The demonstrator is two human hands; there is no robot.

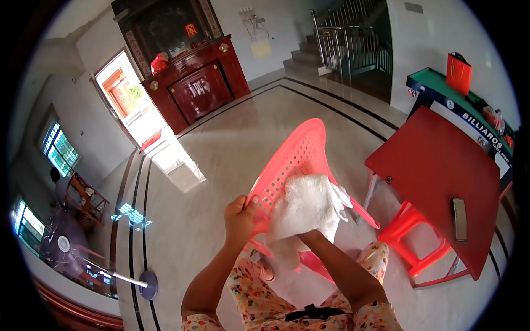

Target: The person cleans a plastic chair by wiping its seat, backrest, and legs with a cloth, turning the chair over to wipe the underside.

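Observation:
A pink plastic chair (293, 151) with a perforated back stands tilted in front of me. My left hand (240, 216) is closed round the left edge of its back. A white cloth (305, 205) lies bunched against the chair, its loose end hanging at the right. My right hand (311, 237) reaches into the cloth from below; its fingers are hidden by the fabric. Part of the chair's seat and legs is covered by the cloth and my arm.
At the right are a red table (441, 165) with a phone-like object (460, 219) and a red stool (411, 234) beneath. Behind stands a billiard table (436, 83). A fan (149, 285) is at lower left; a person (62, 185) sits far left.

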